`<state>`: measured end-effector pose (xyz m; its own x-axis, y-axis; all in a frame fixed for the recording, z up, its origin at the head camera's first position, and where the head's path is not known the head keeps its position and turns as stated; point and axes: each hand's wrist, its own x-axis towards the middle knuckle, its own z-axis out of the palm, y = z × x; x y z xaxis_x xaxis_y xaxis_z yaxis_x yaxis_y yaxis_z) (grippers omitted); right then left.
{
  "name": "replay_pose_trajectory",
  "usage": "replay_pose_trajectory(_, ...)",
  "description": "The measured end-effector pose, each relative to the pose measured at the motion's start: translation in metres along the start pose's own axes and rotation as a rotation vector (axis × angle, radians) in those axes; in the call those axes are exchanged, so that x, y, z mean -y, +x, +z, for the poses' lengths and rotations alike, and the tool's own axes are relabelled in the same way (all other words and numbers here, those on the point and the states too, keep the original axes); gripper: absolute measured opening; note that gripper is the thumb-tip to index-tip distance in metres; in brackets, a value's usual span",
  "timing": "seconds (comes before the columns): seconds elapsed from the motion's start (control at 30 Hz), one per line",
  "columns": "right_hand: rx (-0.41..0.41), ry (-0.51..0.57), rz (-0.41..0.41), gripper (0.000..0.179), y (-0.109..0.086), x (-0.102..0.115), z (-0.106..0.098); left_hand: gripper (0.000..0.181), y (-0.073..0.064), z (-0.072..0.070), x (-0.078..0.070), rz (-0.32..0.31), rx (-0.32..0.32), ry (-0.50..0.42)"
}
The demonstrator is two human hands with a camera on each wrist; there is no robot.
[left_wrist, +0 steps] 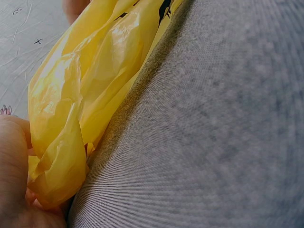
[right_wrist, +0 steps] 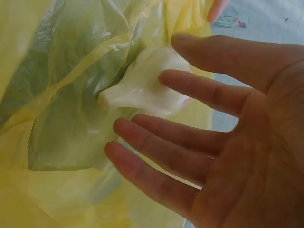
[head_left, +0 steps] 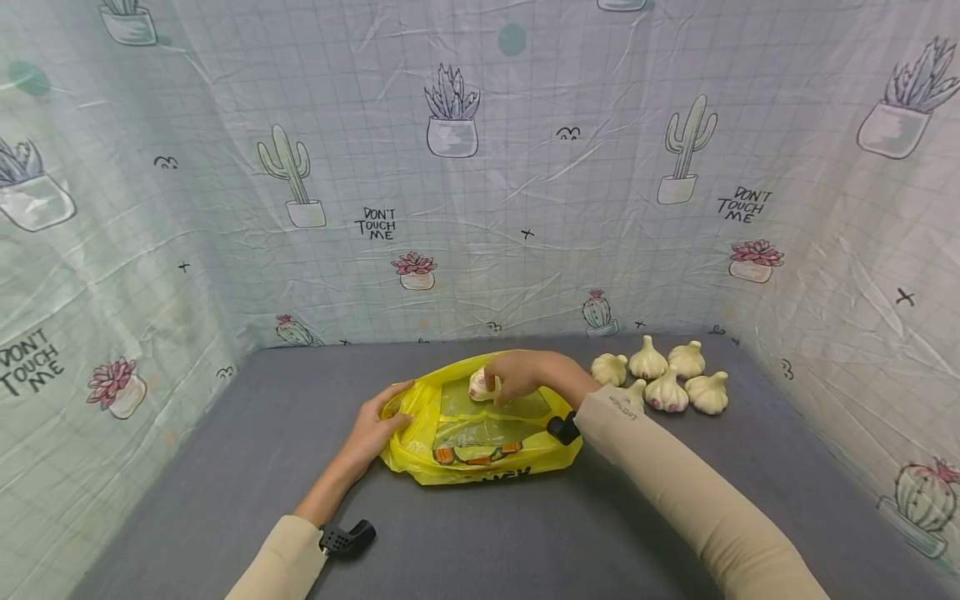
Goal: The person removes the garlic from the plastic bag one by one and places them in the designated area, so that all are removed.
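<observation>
A yellow plastic bag (head_left: 487, 477) lies on the grey table with its mouth spread open. My left hand (head_left: 372, 423) grips the bag's left rim, with the thumb on one side of the plastic; bunched film fills the left wrist view beside the fingers (left_wrist: 12, 156). Over the bag's mouth is my right hand (head_left: 521, 375), fingers spread and fairly straight. A white garlic bulb (right_wrist: 147, 83) is at the tips of its thumb and index finger, overlapped by the index fingertip, with yellow film behind it.
Several more garlic bulbs (head_left: 666, 392) sit in a cluster to the right of the bag, partly behind the right sleeve (head_left: 697, 500). A patterned cloth (head_left: 495, 208) with cactus drawings walls in the grey table (head_left: 480, 542) at the back and both sides.
</observation>
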<state>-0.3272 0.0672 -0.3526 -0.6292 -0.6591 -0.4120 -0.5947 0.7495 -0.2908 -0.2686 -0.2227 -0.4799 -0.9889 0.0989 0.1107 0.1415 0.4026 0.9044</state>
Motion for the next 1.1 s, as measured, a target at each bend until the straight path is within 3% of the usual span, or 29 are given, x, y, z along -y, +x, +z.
replay_pose_trajectory(0.3,0.091,0.000,0.057,0.035,0.005,-0.002,0.005,0.059,-0.001,-0.001,0.000,-0.001,0.006,-0.003)
replay_pose_trajectory(0.5,0.094,-0.046,0.051,0.030,0.010,-0.003,0.009,0.059,-0.001,-0.001,-0.001,-0.003,0.007,-0.013)
replay_pose_trajectory(0.67,0.034,-0.051,-0.004,0.021,0.012,-0.005,0.009,0.059,-0.001,-0.001,-0.001,-0.001,0.006,-0.012)
replay_pose_trajectory(0.9,-0.148,-0.048,-0.061,0.018,0.004,-0.004,0.006,0.059,0.000,-0.001,0.000,-0.002,0.001,-0.003)
replay_pose_trajectory(1.1,-0.247,-0.032,-0.102,0.019,0.000,0.000,0.003,0.060,0.000,-0.001,0.000,-0.003,-0.001,-0.003)
